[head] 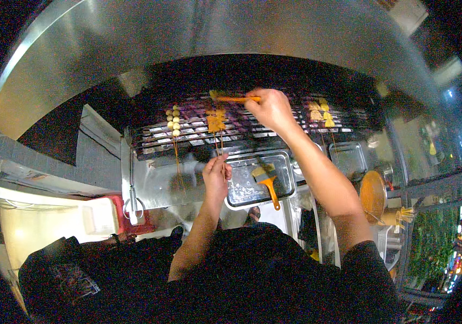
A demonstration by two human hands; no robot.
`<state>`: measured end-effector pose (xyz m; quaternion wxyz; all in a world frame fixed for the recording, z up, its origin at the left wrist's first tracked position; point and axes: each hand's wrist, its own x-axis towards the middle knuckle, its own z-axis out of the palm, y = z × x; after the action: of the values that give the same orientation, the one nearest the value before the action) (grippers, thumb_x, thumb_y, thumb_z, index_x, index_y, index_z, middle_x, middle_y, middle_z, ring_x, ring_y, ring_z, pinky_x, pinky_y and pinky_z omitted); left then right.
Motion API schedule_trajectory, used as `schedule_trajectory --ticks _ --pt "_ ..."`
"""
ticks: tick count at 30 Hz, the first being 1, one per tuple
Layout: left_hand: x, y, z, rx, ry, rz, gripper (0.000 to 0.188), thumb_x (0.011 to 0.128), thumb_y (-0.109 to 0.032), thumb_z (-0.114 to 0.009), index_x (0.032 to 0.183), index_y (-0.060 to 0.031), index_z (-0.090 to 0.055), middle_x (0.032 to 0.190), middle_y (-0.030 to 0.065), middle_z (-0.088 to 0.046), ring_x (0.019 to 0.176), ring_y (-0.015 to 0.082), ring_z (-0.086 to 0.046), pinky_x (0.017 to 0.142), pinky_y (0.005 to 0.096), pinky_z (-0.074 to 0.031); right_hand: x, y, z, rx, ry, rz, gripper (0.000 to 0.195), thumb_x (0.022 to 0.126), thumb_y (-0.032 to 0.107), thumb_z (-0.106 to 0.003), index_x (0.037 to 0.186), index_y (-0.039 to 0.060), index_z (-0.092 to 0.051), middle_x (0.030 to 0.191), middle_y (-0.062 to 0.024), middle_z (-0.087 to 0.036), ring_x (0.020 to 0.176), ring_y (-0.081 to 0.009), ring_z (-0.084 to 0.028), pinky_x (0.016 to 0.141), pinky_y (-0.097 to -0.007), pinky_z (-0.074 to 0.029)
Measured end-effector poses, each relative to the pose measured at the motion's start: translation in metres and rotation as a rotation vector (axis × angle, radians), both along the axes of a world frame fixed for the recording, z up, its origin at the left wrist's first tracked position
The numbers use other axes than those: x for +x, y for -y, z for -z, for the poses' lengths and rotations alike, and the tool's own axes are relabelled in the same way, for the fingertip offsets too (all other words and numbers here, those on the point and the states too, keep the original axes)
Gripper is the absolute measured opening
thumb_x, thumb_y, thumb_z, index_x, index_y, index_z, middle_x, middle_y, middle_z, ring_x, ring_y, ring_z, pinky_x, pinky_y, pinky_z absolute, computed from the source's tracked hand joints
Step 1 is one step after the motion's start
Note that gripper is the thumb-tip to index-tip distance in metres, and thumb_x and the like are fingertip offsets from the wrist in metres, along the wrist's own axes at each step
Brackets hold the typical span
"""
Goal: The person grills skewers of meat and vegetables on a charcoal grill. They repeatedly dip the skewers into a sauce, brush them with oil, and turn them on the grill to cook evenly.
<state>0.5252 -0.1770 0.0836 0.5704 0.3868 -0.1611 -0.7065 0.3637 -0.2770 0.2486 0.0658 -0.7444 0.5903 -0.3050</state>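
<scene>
My left hand (216,170) grips thin wooden skewers near the front of a barbecue grill. Flat yellow-orange food pieces (216,121) on those skewers lie over the grill grate (158,135). Farther back, my right hand (270,106) is closed around an orange brush handle (237,99). The brush's tip is blurred, just beyond the food pieces. Below the grate, a metal tray (239,192) holds a second brush (271,188) with an orange handle and pale bristles.
Skewers of pale round balls (176,120) lie on the grate's left. More skewered food (322,112) sits at right, above a smaller metal tray (348,156). A round orange-brown container (373,194) stands far right. At left are scissors or tongs (133,204) and a white foam box (100,216).
</scene>
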Motion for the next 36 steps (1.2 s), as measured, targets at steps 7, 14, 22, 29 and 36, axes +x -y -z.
schedule_trajectory --ticks 7,14,22,29,36 --pt "0.008 -0.007 -0.007 0.001 0.108 -0.046 0.018 0.087 -0.02 -0.059 0.091 -0.0031 -0.063 0.057 0.0004 -0.054 0.042 0.0047 -0.04 0.04 0.0194 -0.029 0.026 0.019 0.006 0.147 -0.212 -0.158 0.026 0.074 0.035 -0.058 0.081 0.0121 -0.066 0.076 -0.0164 -0.064 0.072 -0.0341 -0.062 0.067 -0.0458 -0.05" --pt "0.004 -0.007 0.0 0.057 0.111 -0.054 0.015 0.086 -0.019 -0.06 0.091 -0.0055 -0.064 0.054 -0.0031 -0.049 0.041 0.0036 -0.036 0.038 0.0184 -0.026 0.017 0.005 -0.005 0.15 -0.401 -0.425 0.021 0.069 0.025 -0.061 0.08 0.0079 -0.067 0.076 -0.0145 -0.064 0.071 -0.0308 -0.062 0.065 -0.0396 -0.05" --pt "0.003 -0.01 0.002 0.081 0.046 -0.055 0.017 0.086 -0.02 -0.06 0.09 -0.0039 -0.063 0.051 -0.0023 -0.046 0.038 0.0062 -0.035 0.036 0.0214 -0.028 0.037 0.085 -0.009 0.306 -0.353 -0.43 0.028 0.073 0.03 -0.062 0.078 0.0032 -0.066 0.072 -0.0142 -0.064 0.064 -0.0248 -0.061 0.059 -0.0365 -0.047" --pt "-0.002 -0.01 -0.007 0.06 0.071 -0.06 0.021 0.088 -0.021 -0.056 0.092 -0.0004 -0.061 0.048 -0.0007 -0.042 0.036 0.0089 -0.035 0.035 0.0242 -0.029 0.038 0.093 0.007 0.331 -0.336 -0.598 0.027 0.072 0.03 -0.063 0.08 0.0041 -0.066 0.071 -0.0147 -0.064 0.063 -0.025 -0.06 0.059 -0.0373 -0.047" --pt "0.0 -0.011 0.002 0.079 0.028 -0.086 0.02 0.087 -0.019 -0.058 0.091 -0.0004 -0.062 0.05 -0.0008 -0.044 0.037 0.0085 -0.035 0.035 0.0233 -0.029 0.028 0.029 -0.011 0.37 -0.257 -0.494 0.026 0.072 0.031 -0.058 0.08 0.0072 -0.065 0.075 -0.0143 -0.064 0.069 -0.0301 -0.063 0.062 -0.0388 -0.049"
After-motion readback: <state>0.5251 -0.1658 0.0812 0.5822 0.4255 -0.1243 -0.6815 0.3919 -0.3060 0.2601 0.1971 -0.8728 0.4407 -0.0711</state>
